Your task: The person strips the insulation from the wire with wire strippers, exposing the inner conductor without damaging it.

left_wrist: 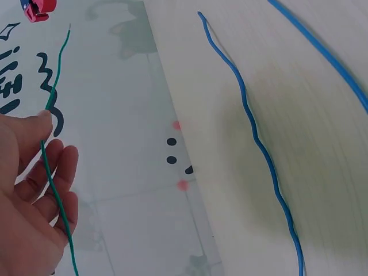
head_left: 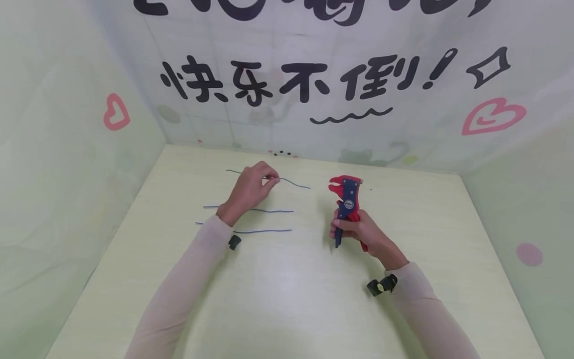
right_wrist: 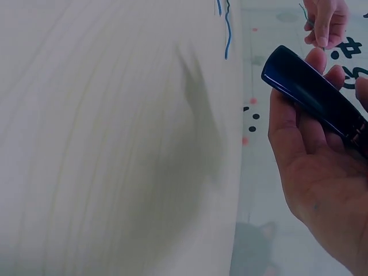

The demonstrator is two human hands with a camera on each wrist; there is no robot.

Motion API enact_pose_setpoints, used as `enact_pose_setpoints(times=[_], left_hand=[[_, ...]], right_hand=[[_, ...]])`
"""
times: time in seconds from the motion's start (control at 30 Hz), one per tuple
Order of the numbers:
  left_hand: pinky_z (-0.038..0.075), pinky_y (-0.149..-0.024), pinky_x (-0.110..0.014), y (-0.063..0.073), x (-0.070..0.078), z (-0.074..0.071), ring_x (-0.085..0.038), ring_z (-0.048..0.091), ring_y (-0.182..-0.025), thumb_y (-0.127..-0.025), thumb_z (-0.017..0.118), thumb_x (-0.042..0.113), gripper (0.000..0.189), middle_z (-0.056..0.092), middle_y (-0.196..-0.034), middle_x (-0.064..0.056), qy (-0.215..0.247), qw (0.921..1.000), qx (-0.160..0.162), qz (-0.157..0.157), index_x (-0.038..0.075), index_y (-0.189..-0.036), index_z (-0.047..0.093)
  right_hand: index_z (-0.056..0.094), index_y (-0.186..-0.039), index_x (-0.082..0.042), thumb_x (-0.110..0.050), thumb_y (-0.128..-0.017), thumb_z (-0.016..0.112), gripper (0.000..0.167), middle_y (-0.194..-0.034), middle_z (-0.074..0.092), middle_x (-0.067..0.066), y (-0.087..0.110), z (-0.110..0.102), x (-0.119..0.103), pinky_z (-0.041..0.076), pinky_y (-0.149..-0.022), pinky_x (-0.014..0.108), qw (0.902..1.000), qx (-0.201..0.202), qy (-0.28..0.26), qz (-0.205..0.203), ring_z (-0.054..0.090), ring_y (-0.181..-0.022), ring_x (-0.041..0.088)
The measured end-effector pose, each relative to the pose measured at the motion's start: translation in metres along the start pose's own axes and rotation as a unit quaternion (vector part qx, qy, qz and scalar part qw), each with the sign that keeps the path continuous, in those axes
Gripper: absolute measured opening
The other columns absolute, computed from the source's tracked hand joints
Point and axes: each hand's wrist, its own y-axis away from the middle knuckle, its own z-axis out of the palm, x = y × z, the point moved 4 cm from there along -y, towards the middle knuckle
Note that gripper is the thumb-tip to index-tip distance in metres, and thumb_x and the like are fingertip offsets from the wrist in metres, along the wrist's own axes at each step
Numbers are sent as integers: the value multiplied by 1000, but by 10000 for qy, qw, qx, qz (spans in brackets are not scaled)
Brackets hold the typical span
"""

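Red-and-blue wire stripper (head_left: 347, 202) upright in right hand (head_left: 358, 232), grip clenched round its handles, jaws toward left hand (head_left: 248, 189). Green wire (left_wrist: 54, 155) pinched in left fingers (left_wrist: 54, 172), lifted off table (left_wrist: 322, 144), ready for stripping; two blue wires (left_wrist: 253, 132) lying beside. Dark handle (right_wrist: 313, 92) across right palm.

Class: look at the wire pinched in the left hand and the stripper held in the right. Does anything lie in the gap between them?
Nothing visible does. The left hand pinches the far wire; the right hand grips the stripper. Between them is bare table. The two other wires lie nearer the person, clear of that gap.
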Motion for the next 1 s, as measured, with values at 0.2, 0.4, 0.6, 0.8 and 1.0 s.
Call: enact_pose_setpoints(times=[0.2, 0.4, 0.6, 0.8, 1.0], left_hand=[[37, -104, -52, -4, -13, 2, -28, 57, -109, -95, 69, 21, 13, 67, -111, -6, -614, 9977, 184, -223, 11, -101, 75], [34, -104, -53, -4, -34, 12, -31, 55, -111, -95, 67, 21, 15, 65, -114, -8, -812, 9941, -72, -721, 11, -102, 76], [35, -101, -52, -6, -53, 23, -33, 54, -112, -96, 66, 20, 15, 64, -115, -10, -1036, 9873, -468, -1108, 12, -103, 77], [37, -98, -52, -9, -64, 30, -33, 54, -109, -95, 67, 19, 15, 65, -109, -11, -1085, 9842, -631, -1252, 12, -102, 77], [39, -99, -53, -13, -70, 37, -34, 55, -110, -97, 64, 19, 17, 64, -110, -13, -1198, 9811, -873, -1246, 12, -106, 77]], right_hand=[[44, -119, 9, -14, -98, 60, 35, -91, 68, 4, 2, -3, -2, 56, -89, 34, 10000, -52, -6, -8, 73, -86, 22], [45, -117, 8, -14, -98, 60, 33, -91, 68, 5, 4, -5, -1, 56, -89, 34, 10000, -59, 34, 4, 72, -86, 22], [46, -117, 6, -16, -99, 60, 32, -92, 69, 6, 6, -5, 2, 56, -89, 36, 9999, -98, 114, 50, 71, -86, 22], [45, -120, 9, -17, -98, 61, 37, -92, 69, 8, 8, -5, 4, 56, -89, 36, 9998, -113, 156, 93, 71, -86, 23], [44, -120, 9, -17, -99, 60, 36, -92, 69, 7, 9, -8, 4, 56, -89, 37, 9997, -100, 192, 63, 71, -86, 23]])
